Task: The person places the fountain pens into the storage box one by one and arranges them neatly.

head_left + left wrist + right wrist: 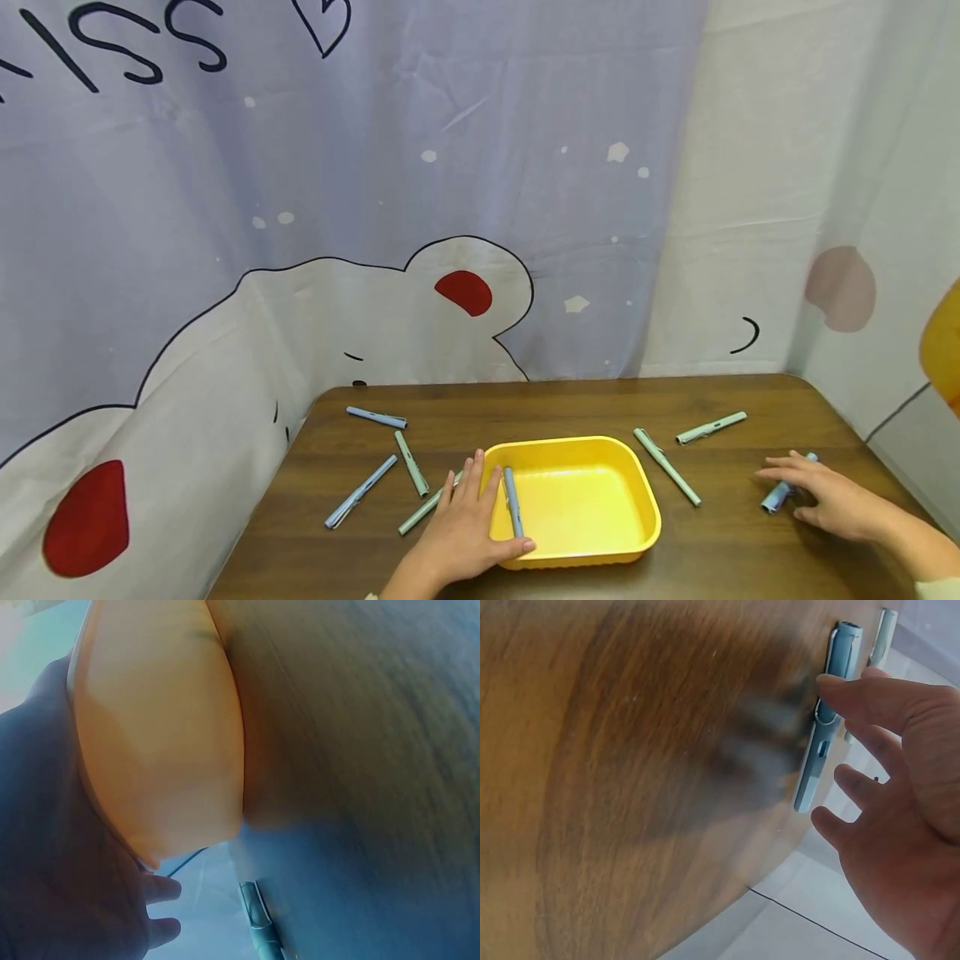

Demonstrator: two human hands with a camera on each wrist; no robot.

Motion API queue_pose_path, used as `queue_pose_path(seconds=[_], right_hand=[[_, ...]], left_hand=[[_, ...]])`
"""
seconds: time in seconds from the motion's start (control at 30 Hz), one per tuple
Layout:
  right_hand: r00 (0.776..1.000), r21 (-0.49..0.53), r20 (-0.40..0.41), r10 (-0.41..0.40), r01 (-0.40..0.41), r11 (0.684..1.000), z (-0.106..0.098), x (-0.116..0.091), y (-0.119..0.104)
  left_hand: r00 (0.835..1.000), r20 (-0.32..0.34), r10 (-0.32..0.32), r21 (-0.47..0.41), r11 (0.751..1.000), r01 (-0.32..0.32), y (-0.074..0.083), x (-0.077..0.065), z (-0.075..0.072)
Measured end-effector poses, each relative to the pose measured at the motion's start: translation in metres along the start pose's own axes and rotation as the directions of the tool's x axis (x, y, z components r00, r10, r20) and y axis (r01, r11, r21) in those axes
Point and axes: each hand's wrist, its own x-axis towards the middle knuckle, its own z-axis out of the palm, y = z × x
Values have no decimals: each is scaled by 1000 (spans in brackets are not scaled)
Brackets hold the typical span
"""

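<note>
My left hand (468,525) rests on the left side of a yellow tray (570,558), fingers spread and fairly straight, thumb over the near rim. Inside the tray, beside that hand, lies a blue pen (513,504). A green pen (420,515) lies partly hidden behind the left fingers. Over at the right of the table, my right hand (832,496) is above another blue pen (829,712), its fingers apart and loosely bent. In the right wrist view the thumb overlaps the pen's clip end, and the pen lies along the wooden table.
Left of the tray are a blue pen (377,417), a green pen (412,463) and a second blue pen (361,492). Two green pens, one slanting (667,467) and one farther back (711,427), lie right of it. A printed curtain (465,183) hangs behind the table.
</note>
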Motion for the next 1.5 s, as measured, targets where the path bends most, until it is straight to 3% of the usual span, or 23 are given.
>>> queue_pose_path(seconds=[0.23,0.43,0.6,0.77,0.93,1.17,1.5], right_hand=[[1000,-9,13,14,-14,1000,2,2,7],[986,34,124,114,-119,992,3,3,11],[980,-32,166,112,-108,994,2,8,14],[998,-87,59,-13,18,996,3,13,17],[996,-99,-12,-90,89,991,2,16,19],[998,-25,15,-64,64,998,-1,19,20],[996,-56,-85,23,-28,998,5,22,2]], left_hand=[[1000,-5,1,-9,1000,-1,0,2,-2],[1000,5,-2,-29,1000,2,0,-2,-1],[1000,-1,-1,-27,1000,1,-1,-4,1],[1000,-4,-4,-27,1000,4,-2,-4,2],[1000,1,-8,-16,1000,8,-1,-2,3],[1000,-2,-10,-19,1000,10,0,-1,0],[1000,11,-15,-24,1000,15,0,-1,-1]])
